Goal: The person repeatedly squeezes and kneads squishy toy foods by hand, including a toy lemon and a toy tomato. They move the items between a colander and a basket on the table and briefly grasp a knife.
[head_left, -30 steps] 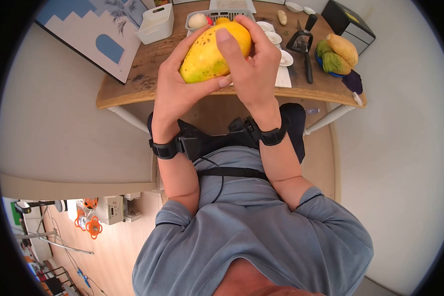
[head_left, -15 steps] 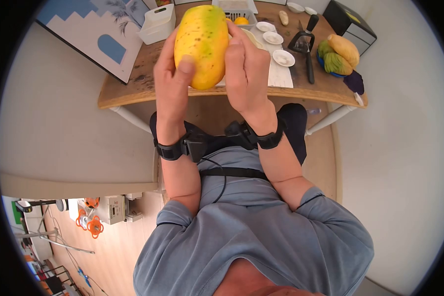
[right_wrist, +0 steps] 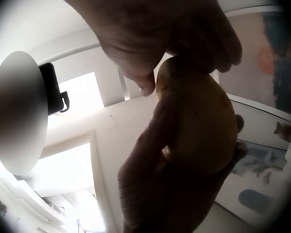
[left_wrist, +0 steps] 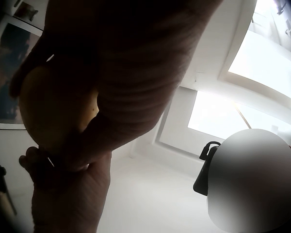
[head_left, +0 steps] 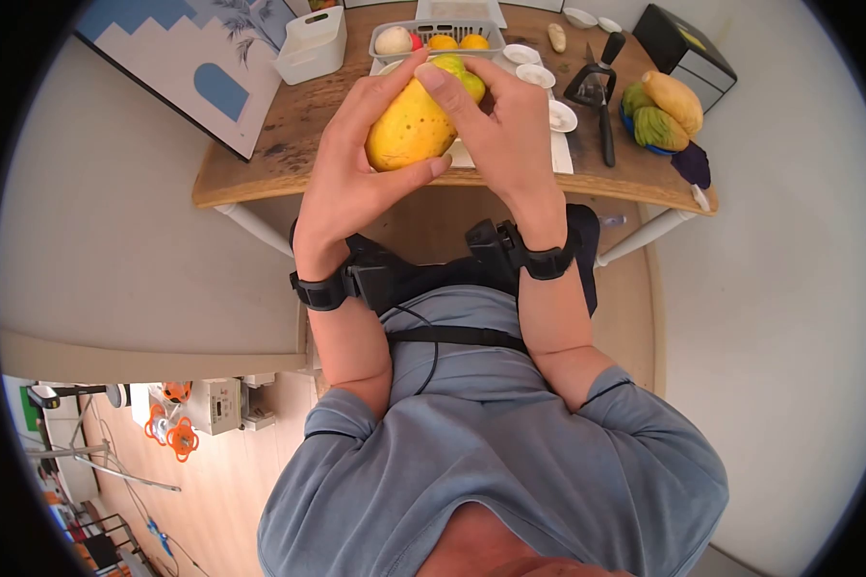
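Note:
Above the table's front edge, both hands hold a yellow papaya (head_left: 409, 135) with dark specks and a green end pointing away to the right. The left hand (head_left: 344, 168) wraps its left side, fingers over the far side and thumb along the near lower end. From the right, the right hand (head_left: 512, 135) lays its thumb across the top, with its fingers behind the green end. In the left wrist view the papaya (left_wrist: 51, 111) is a dark shape between the hands. The right wrist view shows the papaya (right_wrist: 201, 126) cupped from below by the left hand.
Behind the hands stands a grey basket (head_left: 497, 39) with a white round item and yellow-orange fruits. Small white dishes (head_left: 535, 75) line its right. A black-handled tool (head_left: 607, 139) and a blue bowl (head_left: 628, 127) of produce lie right; a white bin (head_left: 313, 60) stands left.
The papaya has been turned in the hands: its long side stood upright half a second ago, and now it tilts with the green end away. The right hand's thumb has come over its top.

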`<state>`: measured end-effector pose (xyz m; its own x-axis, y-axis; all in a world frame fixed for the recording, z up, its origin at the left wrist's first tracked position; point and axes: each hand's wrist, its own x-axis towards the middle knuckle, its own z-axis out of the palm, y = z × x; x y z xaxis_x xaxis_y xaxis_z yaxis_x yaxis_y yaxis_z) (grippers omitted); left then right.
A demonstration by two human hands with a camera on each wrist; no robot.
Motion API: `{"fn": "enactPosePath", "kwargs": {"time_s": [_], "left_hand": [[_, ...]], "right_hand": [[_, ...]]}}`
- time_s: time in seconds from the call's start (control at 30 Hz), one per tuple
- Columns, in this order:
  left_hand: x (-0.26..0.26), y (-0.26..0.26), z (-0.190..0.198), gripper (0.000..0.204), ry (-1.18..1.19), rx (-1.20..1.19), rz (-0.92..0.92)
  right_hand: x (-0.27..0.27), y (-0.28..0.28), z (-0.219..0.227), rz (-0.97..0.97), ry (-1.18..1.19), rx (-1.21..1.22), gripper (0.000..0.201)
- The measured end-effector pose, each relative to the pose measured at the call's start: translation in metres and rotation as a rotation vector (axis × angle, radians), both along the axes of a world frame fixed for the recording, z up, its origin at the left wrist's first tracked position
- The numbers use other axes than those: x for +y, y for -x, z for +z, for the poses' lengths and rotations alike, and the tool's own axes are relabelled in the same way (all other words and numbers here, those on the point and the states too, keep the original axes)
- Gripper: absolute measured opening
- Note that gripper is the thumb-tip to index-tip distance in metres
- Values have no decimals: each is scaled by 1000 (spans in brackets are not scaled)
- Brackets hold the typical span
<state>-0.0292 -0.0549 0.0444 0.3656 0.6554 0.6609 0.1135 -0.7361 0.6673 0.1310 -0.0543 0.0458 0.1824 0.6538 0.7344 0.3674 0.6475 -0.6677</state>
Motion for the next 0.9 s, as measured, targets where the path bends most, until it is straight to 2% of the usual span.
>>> {"fn": "enactPosePath", "kwargs": {"time_s": [0.07,0.1,0.17,0.23,0.27,0.4,0.47,0.57,0.6,0.67,0.8,0.87,0.9], "left_hand": [[0,4,0,73,-30,26,-1],[-1,5,-2,72,11,-66,9],[-1,7,-1,72,53,-156,14],[0,6,1,69,41,-487,-72],[2,5,1,59,44,-546,-55],[12,7,-6,48,144,-670,-78],[9,4,-3,42,217,-786,-107],[10,2,-4,42,256,-850,-72],[8,-1,-5,42,257,-852,-73],[4,-8,-4,45,172,-688,230],[7,-7,-6,51,276,-707,93],[7,-9,-5,56,247,-515,137],[9,-10,-5,56,245,-516,136]], "right_hand": [[4,-1,-3,80,47,-28,52],[4,-2,-3,82,46,-27,52],[2,-6,0,234,225,138,49],[-3,-9,3,285,249,138,48],[-4,-8,3,342,272,139,46],[-9,9,1,319,193,19,45],[-16,18,8,271,91,-160,45],[-18,24,11,240,56,-269,49],[-17,25,8,239,57,-270,49],[-13,27,0,118,50,-432,45],[-8,25,-2,212,197,-315,53],[-6,23,0,96,155,-328,54],[-5,22,-1,96,153,-328,54]]}}
